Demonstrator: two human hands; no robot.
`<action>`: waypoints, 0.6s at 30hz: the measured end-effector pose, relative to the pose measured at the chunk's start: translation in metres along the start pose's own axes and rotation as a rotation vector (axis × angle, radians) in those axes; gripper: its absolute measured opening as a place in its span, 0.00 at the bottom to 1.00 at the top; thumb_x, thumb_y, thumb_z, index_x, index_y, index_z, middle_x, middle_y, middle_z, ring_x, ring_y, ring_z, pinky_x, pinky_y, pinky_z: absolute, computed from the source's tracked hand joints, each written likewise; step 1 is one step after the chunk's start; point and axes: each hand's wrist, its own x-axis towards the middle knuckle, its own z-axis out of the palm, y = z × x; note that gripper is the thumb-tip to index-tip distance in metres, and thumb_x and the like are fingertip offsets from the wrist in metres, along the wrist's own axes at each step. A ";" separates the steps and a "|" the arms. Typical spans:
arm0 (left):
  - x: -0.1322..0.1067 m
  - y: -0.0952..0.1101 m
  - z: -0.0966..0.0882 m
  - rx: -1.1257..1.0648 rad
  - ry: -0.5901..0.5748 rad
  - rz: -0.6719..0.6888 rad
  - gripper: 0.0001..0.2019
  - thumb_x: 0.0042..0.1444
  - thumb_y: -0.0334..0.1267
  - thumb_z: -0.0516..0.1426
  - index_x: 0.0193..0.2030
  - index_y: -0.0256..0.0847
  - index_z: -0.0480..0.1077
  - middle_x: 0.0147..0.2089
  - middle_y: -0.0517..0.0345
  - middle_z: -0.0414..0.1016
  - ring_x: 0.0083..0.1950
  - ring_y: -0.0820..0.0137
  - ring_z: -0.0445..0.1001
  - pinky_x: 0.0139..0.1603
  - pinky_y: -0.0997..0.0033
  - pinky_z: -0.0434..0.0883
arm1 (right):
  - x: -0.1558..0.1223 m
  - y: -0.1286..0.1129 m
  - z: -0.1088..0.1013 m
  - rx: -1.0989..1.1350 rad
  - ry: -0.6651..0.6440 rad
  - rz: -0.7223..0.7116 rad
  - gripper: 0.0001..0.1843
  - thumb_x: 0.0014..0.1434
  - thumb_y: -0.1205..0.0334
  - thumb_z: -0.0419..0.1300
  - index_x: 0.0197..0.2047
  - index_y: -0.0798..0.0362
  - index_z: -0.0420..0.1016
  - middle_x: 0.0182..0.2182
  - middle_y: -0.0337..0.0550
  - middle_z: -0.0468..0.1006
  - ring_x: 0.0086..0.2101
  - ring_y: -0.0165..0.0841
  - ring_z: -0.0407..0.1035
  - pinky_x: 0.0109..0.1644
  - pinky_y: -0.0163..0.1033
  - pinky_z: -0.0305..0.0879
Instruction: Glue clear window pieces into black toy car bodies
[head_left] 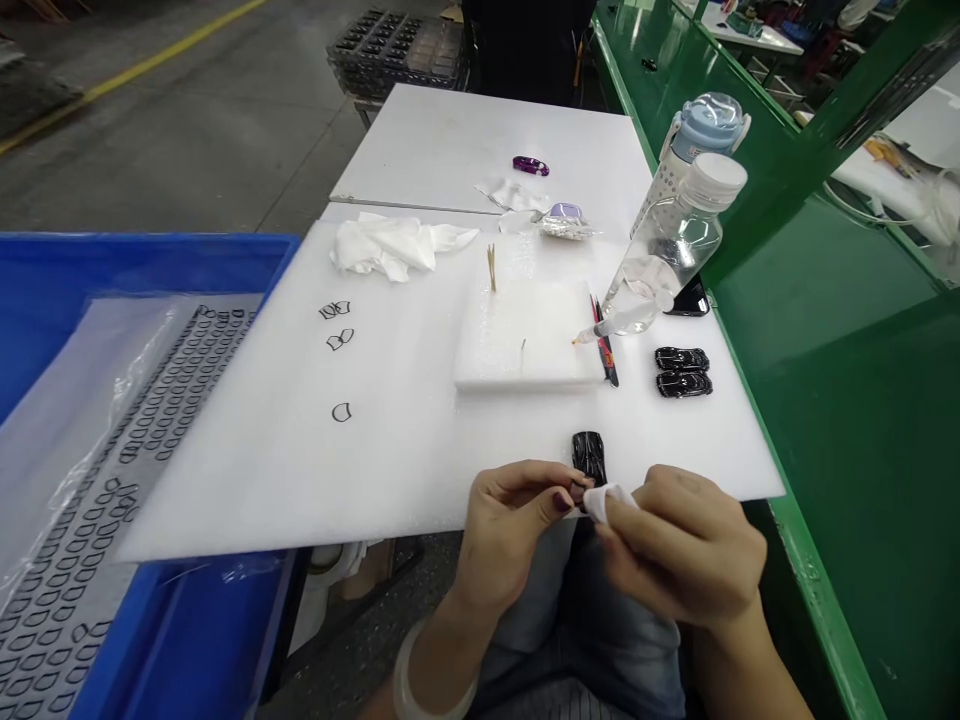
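- Far left: blue plastic crate (142,270) holding a clear bag (97,400) of many small black outline frames (67,590), set in rows.
- Left of centre: three similar black frames (337,340) lying apart on a white foam sheet (240,490) that rests on the surface.
- Left hand (506,530): raised above the lap, wrist bent, pale bangle (427,680) at the wrist; fingers curled, pinching the lower end of the piece.
- Centre: glossy black car-shaped piece (589,458), between the hands at the foam sheet's near edge; its lower end is hidden by fingers and cloth.
- Right hand (679,545): closed on a small white cloth (606,503), pressing it against the piece; the contact point is obscured.
- Right of centre: two further black car-shaped pieces (682,372), side by side on the foam, well beyond the hands.
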 end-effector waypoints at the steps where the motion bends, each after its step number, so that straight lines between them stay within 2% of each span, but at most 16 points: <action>1: -0.001 0.002 -0.002 0.136 0.020 0.076 0.05 0.46 0.41 0.69 0.32 0.48 0.81 0.31 0.60 0.82 0.31 0.71 0.80 0.34 0.75 0.78 | -0.003 0.003 -0.003 0.013 0.026 0.054 0.08 0.57 0.72 0.61 0.41 0.55 0.74 0.21 0.37 0.66 0.22 0.28 0.57 0.24 0.36 0.55; 5: -0.004 0.004 -0.008 0.801 0.055 0.542 0.10 0.50 0.29 0.66 0.38 0.48 0.79 0.35 0.61 0.82 0.36 0.69 0.79 0.37 0.70 0.77 | -0.021 0.019 -0.005 -0.003 0.098 0.398 0.04 0.59 0.70 0.62 0.36 0.53 0.75 0.22 0.35 0.68 0.21 0.26 0.59 0.24 0.34 0.54; 8: -0.003 -0.003 -0.006 1.060 -0.020 0.778 0.11 0.52 0.27 0.64 0.41 0.45 0.77 0.35 0.59 0.80 0.36 0.68 0.78 0.38 0.68 0.76 | -0.034 0.028 0.003 -0.016 0.048 0.530 0.03 0.61 0.65 0.62 0.34 0.52 0.76 0.24 0.36 0.72 0.25 0.28 0.64 0.29 0.36 0.57; 12: 0.000 -0.017 -0.005 1.178 -0.157 0.863 0.09 0.55 0.27 0.62 0.43 0.40 0.75 0.35 0.55 0.78 0.37 0.68 0.75 0.39 0.67 0.75 | -0.044 0.032 0.012 -0.058 -0.002 0.482 0.05 0.62 0.64 0.61 0.33 0.52 0.75 0.24 0.36 0.73 0.27 0.30 0.65 0.36 0.40 0.58; 18: 0.001 -0.021 -0.005 1.218 -0.161 0.898 0.07 0.56 0.28 0.62 0.42 0.39 0.74 0.34 0.56 0.76 0.36 0.69 0.74 0.38 0.67 0.73 | -0.045 0.032 0.013 -0.042 -0.013 0.455 0.06 0.63 0.63 0.60 0.33 0.52 0.74 0.24 0.36 0.73 0.27 0.30 0.64 0.37 0.40 0.56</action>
